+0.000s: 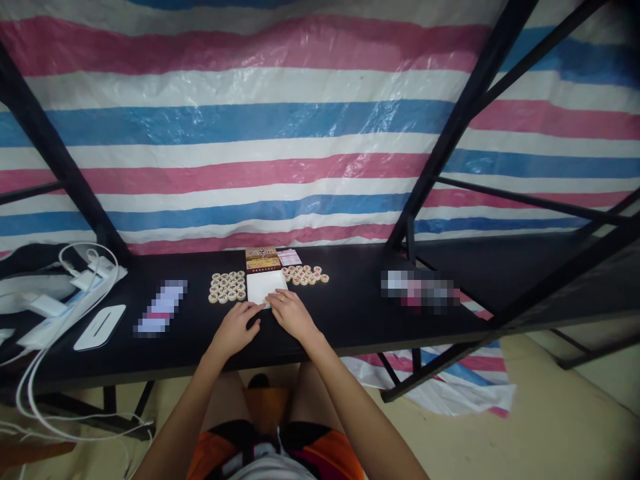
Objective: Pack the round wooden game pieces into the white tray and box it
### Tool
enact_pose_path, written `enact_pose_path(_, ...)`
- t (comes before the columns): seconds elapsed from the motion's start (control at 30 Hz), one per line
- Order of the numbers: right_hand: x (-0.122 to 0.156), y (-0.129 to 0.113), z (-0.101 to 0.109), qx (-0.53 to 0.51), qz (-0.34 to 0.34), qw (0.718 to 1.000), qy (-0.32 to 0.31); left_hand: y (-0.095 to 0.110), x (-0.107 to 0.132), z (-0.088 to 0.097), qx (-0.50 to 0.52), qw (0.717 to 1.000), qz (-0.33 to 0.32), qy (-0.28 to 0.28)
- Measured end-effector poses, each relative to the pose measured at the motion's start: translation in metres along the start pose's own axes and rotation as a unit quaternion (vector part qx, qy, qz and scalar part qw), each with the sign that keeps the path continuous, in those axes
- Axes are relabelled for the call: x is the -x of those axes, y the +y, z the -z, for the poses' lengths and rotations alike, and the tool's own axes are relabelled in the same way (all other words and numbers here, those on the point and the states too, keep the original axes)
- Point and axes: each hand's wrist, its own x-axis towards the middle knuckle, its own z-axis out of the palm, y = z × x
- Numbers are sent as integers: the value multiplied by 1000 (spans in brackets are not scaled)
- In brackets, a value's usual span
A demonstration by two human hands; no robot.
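A white square piece (266, 285), like folded paper or a shallow tray, lies on the black table in front of me. My right hand (291, 312), with a ring on one finger, rests its outstretched fingers on the near right part of it. At the near left corner are the fingertips of my left hand (237, 328), its thumb held apart. Rows of round Chinese chess pieces with dark characters (227, 287) sit to the left. More chess pieces with red characters (304, 275) are on the right. Behind stands a brown and yellow printed box (263, 259).
Beside the box is a pink and white paper (290, 257). White cables (95, 273) and a white flat device (100, 327) occupy the table's left end. Blurred items lie left and right. Black metal posts (450, 120) rise before a striped plastic sheet (250, 120).
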Motion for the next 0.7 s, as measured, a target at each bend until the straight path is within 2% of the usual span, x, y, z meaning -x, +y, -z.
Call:
enact_pose_path(0.1, 0, -1, 0, 12, 7, 1000, 5, 0, -1, 0, 3, 1000, 1, 7)
enact_pose_path(0.33, 0, -8, 6, 16, -24, 1000, -5, 1, -1, 1, 11, 1000, 8, -1)
enact_pose_path(0.43, 1, -8, 8, 3, -33, 999, 17, 2, -1, 1, 13, 1000, 10, 7)
enact_pose_path(0.5, 3, 2, 12, -1, -71, 996, 57, 2, -1, 1, 9, 1000, 13, 8)
enact_pose_path(0.57, 7, 24, 19, 21, -142, 985, 98, 1, 0, 0, 5, 1000, 15, 7)
enact_pose_path(0.63, 13, 53, 28, 74, -228, 965, 109, 0, 0, 0, 1, 1000, 13, 4)
enact_pose_path(0.7, 18, 81, 37, 127, -294, 944, 84, -1, 0, 0, -2, 1000, 10, 4)
